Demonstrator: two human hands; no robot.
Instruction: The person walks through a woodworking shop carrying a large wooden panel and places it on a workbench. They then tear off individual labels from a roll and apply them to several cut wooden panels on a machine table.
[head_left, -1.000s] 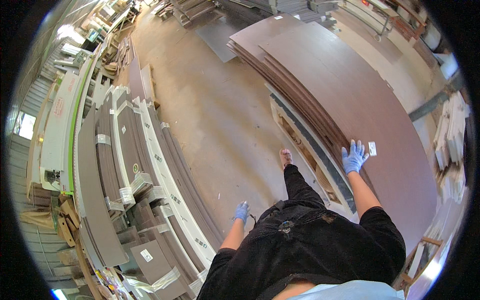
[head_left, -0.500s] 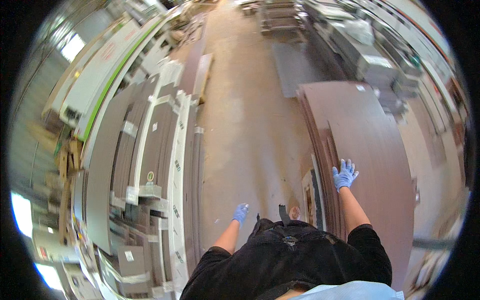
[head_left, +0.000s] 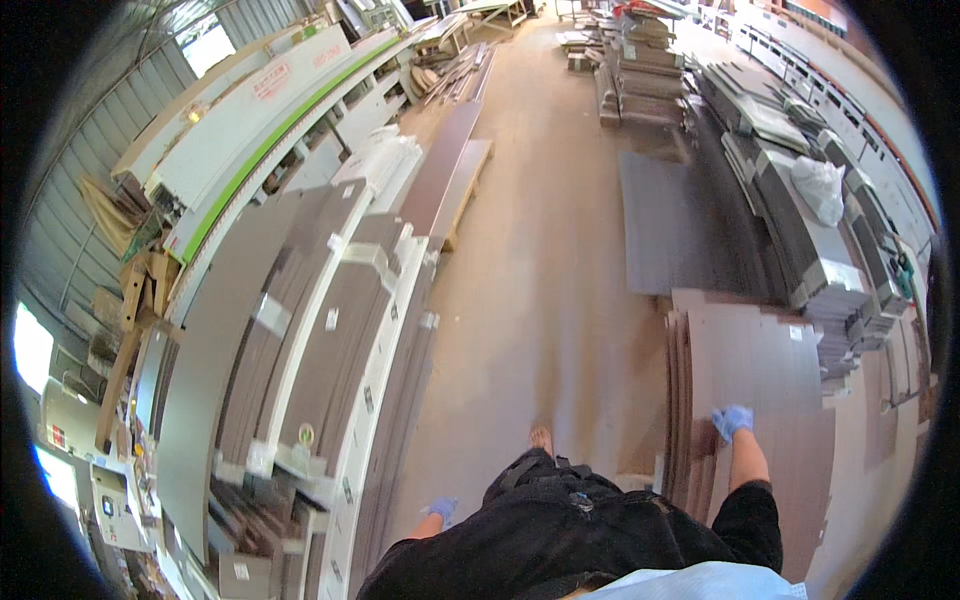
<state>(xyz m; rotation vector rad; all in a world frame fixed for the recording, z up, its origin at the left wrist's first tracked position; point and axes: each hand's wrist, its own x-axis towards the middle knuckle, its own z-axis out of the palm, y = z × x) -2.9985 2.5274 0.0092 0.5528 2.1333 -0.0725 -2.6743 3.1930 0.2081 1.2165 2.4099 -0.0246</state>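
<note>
My right hand (head_left: 733, 421), in a light blue glove, is over the near part of a tall stack of brown panels (head_left: 755, 350). Its fingers look loosely apart, somewhat blurred, with nothing gripped; whether they press on the top panel I cannot tell. Low at my left side hangs my left hand (head_left: 440, 510), gloved the same, held above the floor and away from anything. Its fingers seem loosely stretched and hold nothing visible.
Long stacks of brown and white-wrapped panels (head_left: 330, 350) line the left. Behind them stands a long white machine with a green stripe (head_left: 225, 215). Ahead runs a concrete aisle (head_left: 520, 250). Dark panels (head_left: 690, 235) and stacked boards (head_left: 645, 75) lie along the right.
The view has tilted up, showing more of the aisle ahead. My right hand has shifted nearer me along the panel stack, its fingers less spread. My left hand has dropped lower beside me.
</note>
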